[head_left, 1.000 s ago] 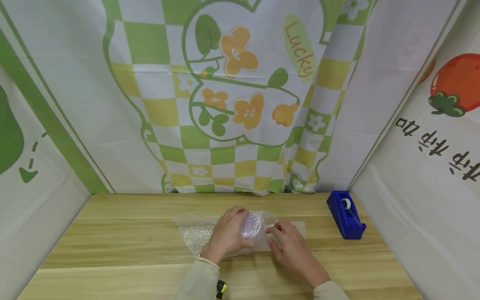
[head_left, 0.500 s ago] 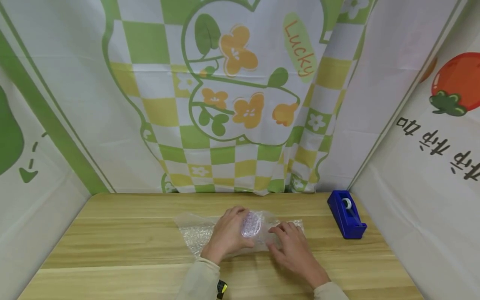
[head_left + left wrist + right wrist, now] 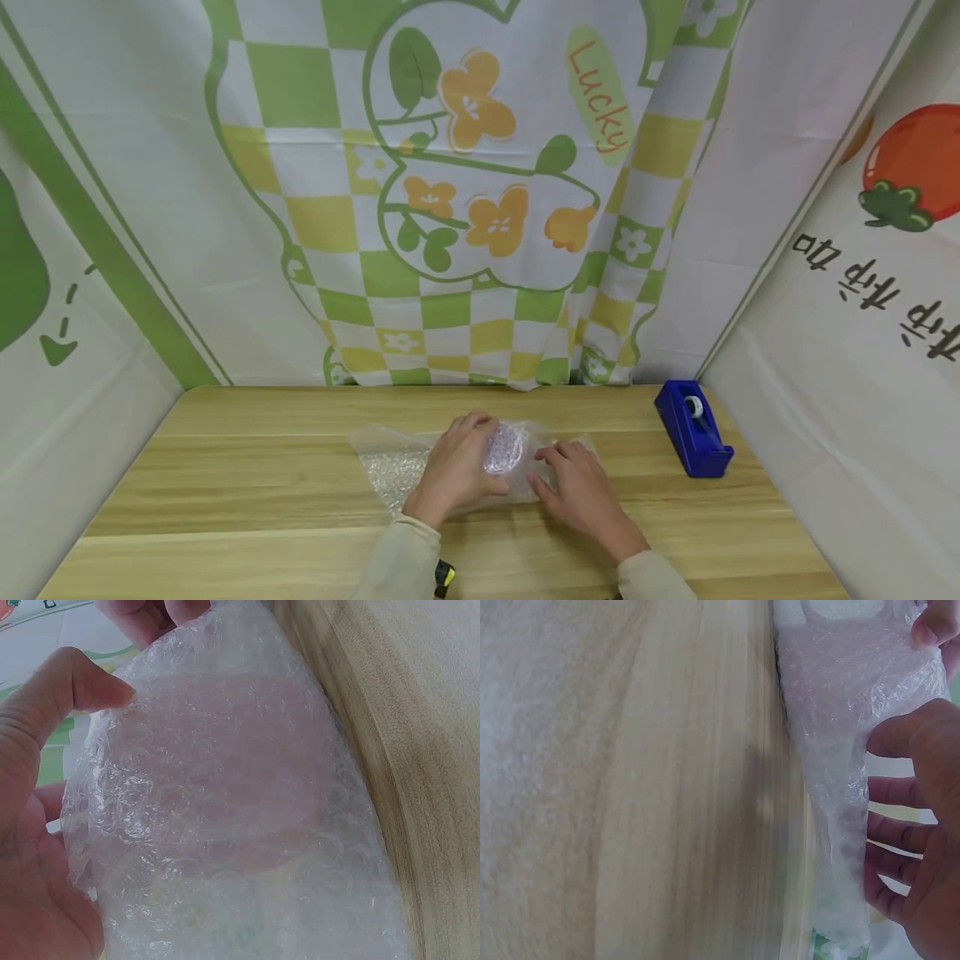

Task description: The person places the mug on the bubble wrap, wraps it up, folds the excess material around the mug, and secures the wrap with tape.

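A pinkish-purple, rounded object point(image 3: 504, 448) lies inside clear bubble wrap point(image 3: 390, 471) on the wooden table. Its pink side point(image 3: 217, 750) shows through the layers in the left wrist view, but its kind is hidden by the wrap. My left hand point(image 3: 459, 462) grips the wrapped object from the left, the thumb on the near side. At the right end, my right hand point(image 3: 581, 492) pinches the gathered wrap, with its thumb on one face and fingers on the other in the right wrist view. A loose flap of wrap spreads out to the left.
A blue tape dispenser point(image 3: 693, 429) with a white roll stands at the table's back right. Behind the wooden table point(image 3: 247, 500) hangs a green-and-yellow checked curtain point(image 3: 465, 325). White printed cloth walls close off both sides.
The right end of the wrap has drawn in toward the left and now shows less beyond my right hand. That hand has shifted slightly left; my left hand stays in place.
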Demonstrator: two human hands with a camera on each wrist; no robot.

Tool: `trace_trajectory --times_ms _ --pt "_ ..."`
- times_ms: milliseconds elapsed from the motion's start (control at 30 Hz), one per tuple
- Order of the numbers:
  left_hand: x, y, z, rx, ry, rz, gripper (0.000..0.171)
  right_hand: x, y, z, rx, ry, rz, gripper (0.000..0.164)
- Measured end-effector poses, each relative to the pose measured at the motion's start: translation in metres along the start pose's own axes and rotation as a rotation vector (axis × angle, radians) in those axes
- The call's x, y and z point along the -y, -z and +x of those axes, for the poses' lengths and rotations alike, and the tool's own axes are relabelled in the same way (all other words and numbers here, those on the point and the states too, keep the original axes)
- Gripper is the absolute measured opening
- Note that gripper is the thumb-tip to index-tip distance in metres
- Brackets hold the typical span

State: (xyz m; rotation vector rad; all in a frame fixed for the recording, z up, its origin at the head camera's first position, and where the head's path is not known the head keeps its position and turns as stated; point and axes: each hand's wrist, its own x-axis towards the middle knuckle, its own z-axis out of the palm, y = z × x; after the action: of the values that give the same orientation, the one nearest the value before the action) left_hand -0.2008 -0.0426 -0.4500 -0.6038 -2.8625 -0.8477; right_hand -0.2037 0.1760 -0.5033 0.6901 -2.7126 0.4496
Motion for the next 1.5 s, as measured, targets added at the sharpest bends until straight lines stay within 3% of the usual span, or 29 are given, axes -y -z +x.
trace_trajectory --times_ms 167,267,467,567,833,1067,1400,1500 --pt "-0.001 0.001 -0.001 -0.003 -0.003 0.006 0.088 0.000 0.000 0.004 0.053 -0.039 0.047 0.026" --pt "-0.001 0.001 -0.001 -0.004 -0.003 0.010 0.088 0.000 0.002 0.008 0.095 -0.091 0.109 0.034" --pt "0.000 0.001 -0.001 -0.008 -0.005 0.014 0.087 -0.003 0.009 0.019 0.160 -0.164 0.244 0.084" --pt "-0.001 0.001 -0.001 -0.010 -0.008 0.020 0.087 -0.005 0.011 0.025 0.186 -0.170 0.304 0.096" --pt "-0.001 0.001 -0.002 -0.014 -0.011 0.024 0.086 -0.009 0.013 0.031 0.256 -0.207 0.355 0.063" --pt "-0.002 0.001 -0.002 -0.012 -0.011 0.029 0.087 -0.012 0.010 0.030 0.224 -0.204 0.302 0.044" --pt "-0.002 -0.001 -0.002 -0.024 -0.020 0.045 0.087 -0.011 0.006 0.028 0.126 -0.056 0.200 0.021" --pt "-0.002 -0.001 -0.002 -0.023 -0.018 0.047 0.087 -0.011 0.005 0.028 0.135 -0.022 0.174 0.020"
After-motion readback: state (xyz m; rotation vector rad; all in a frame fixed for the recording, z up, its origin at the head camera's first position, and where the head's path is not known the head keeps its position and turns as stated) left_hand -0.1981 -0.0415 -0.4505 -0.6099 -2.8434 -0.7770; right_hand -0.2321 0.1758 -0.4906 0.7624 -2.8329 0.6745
